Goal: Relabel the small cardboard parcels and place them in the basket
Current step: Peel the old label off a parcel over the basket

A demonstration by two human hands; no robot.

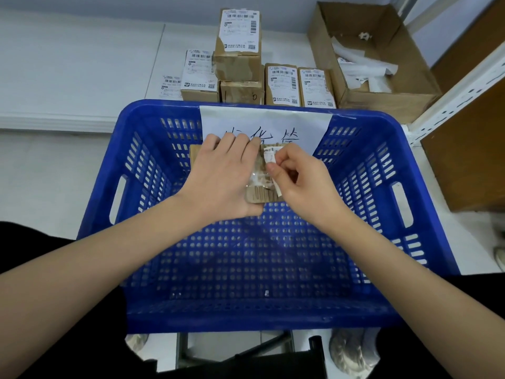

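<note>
Two bare hands are working over the blue basket, holding one small cardboard parcel above its perforated floor, toward the far wall. The left hand is lying across the parcel's top with fingers wrapped over its far edge, gripping it firmly. The right hand is sitting just beside it, thumb and forefinger pinched closed on a curling white label that is lifting off the parcel's right side; clear tape is showing on the cardboard underneath.

Taped over the basket's far rim, a white paper sign with handwritten characters is hanging partly hidden behind the hands. Beyond that far rim, more labelled parcels are standing together on the white table, one stacked higher than the others. Just to the right of them, still past the basket's far right corner, an open cardboard box is holding crumpled white paper scraps. A white metal shelf upright is slanting down past the basket's right side.
</note>
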